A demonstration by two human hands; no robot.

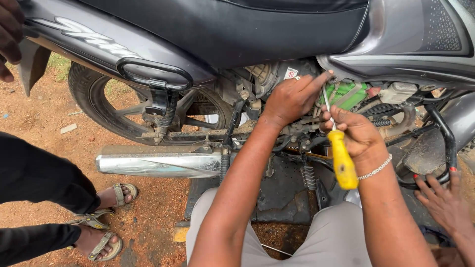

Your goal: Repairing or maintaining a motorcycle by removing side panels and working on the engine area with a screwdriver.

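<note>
Crouched knees frame the work as the right hand grips a yellow-handled screwdriver, the left hand pinching its shaft to steady the tip near the motorcycle's green battery.

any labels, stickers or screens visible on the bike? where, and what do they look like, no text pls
Sticker: small white square with a red mark, on the grey housing just above the left hand.
Tail badge: silver raised lettering along the black rear side panel, upper left.
No screens or packages in view.
</note>
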